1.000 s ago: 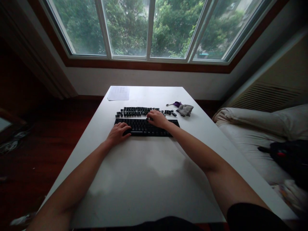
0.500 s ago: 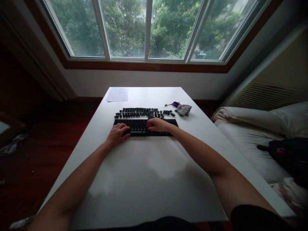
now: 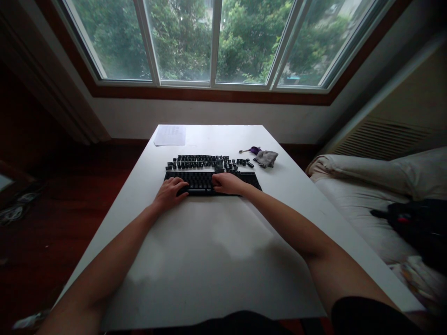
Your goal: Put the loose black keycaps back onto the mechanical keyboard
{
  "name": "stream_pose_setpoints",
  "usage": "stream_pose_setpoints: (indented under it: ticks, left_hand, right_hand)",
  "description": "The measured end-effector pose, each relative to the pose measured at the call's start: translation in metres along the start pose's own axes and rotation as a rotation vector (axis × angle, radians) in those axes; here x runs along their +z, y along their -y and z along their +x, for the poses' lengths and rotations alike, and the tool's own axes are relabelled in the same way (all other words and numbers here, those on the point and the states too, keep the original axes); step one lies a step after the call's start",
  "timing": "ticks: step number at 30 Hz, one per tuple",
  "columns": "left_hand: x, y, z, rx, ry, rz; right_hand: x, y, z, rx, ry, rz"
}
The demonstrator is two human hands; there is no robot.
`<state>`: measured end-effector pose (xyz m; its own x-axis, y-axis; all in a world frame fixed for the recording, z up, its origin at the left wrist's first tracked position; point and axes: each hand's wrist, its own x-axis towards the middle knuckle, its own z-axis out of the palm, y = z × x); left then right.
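Note:
A black keyboard [image 3: 199, 179] lies across the far half of a white table [image 3: 209, 251]. Just behind it, several loose black keycaps [image 3: 199, 163] are laid out in rows. My left hand [image 3: 170, 193] rests on the keyboard's left front part, with its fingers curled down over the keys. Over the middle of the keyboard my right hand [image 3: 226, 183] is closed, its fingertips pressed down among the keys. What the fingertips hold is hidden. Both forearms stretch over the bare near half of the table.
A sheet of paper [image 3: 170, 135] lies at the table's far left corner. A small purple tool [image 3: 252, 150] and a grey cloth [image 3: 266, 158] sit right of the keycaps. A bed with pale bedding [image 3: 366, 186] and a black object [image 3: 415, 223] stands at the right. Windows run along the far wall.
My right hand has drawn back from the rows of loose keycaps and come down on the middle of the keyboard. The left hand has stayed where it was.

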<state>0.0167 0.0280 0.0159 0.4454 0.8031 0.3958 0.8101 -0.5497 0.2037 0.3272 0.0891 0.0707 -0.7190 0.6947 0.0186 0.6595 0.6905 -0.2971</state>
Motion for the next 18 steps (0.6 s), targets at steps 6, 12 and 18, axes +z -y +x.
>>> stream_pose_setpoints:
  ticks: [6, 12, 18]
  left_hand:
    - [0.001, 0.000, 0.000, 0.005, 0.001, 0.006]
    - [0.000, -0.002, 0.000, 0.004, 0.000, 0.000]
    - [-0.001, -0.003, 0.001, 0.003, 0.005, -0.010]
  right_hand:
    - [0.005, -0.001, 0.006, -0.023, -0.150, 0.231]
    - [0.025, 0.025, 0.031, 0.029, -0.256, 0.982]
    - [0.049, 0.040, 0.045, 0.114, -0.202, 1.357]
